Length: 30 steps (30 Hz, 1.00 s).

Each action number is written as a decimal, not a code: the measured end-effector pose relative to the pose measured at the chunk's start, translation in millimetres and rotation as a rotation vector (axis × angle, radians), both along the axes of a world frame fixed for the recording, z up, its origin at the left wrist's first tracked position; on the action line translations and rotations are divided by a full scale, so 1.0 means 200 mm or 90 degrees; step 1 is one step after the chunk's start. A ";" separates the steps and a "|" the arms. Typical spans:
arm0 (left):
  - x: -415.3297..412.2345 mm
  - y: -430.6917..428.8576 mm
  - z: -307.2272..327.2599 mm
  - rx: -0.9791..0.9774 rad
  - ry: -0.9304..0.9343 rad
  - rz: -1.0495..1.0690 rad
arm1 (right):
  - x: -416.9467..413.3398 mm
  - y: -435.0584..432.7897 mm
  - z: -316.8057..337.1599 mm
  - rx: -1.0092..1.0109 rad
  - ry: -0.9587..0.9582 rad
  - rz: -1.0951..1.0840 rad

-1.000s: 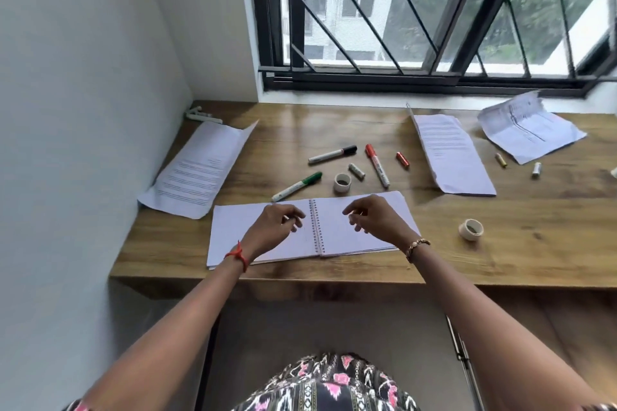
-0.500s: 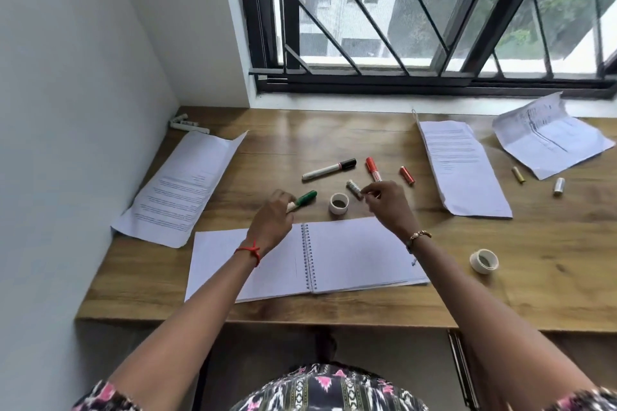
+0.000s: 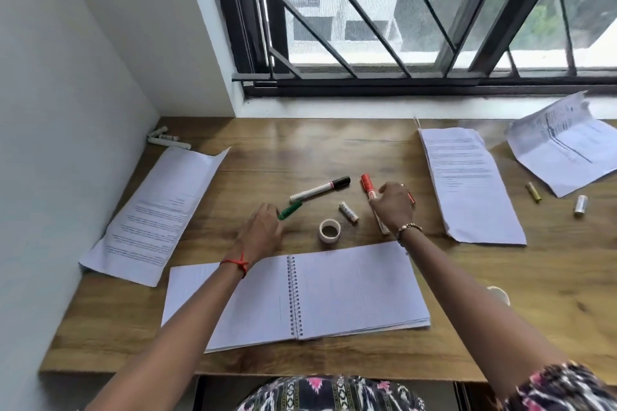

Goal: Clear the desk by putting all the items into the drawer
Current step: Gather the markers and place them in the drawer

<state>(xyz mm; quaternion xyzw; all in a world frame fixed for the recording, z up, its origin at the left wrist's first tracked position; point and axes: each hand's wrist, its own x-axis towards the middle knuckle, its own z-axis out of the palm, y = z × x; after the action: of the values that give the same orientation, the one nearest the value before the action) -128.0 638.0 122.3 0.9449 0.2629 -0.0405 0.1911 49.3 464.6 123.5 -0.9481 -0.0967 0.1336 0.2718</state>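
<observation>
A person's left hand [image 3: 263, 230] closes its fingers on the white end of a green marker [image 3: 289, 210] on the wooden tabletop [image 3: 551, 277], just beyond an open spiral notebook [image 3: 350, 290]. To the right, the right hand [image 3: 394, 205] covers a red marker [image 3: 368, 186]; whether its fingers pinch it cannot be told

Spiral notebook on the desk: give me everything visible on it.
The spiral notebook lies open and flat near the front edge of the wooden desk, with a metal coil binding running down its middle. Both facing pages are white and look faintly ruled, with no writing visible. A stack of page edges shows at its right side. The person's left forearm crosses over the left page; whether it touches is unclear. A roll of tape sits just beyond its far edge, apart from it.
</observation>
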 end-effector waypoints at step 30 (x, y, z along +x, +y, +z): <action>0.47 0.03 0.13 -0.657 -0.252 0.294 | 0.03 0.34 0.12 0.425 0.222 0.081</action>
<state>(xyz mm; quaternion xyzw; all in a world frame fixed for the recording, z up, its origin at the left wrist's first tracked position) -34.6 643.1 148.6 0.6378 0.3675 0.0561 0.6746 54.5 531.6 147.6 -0.7624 -0.1458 0.2707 0.5694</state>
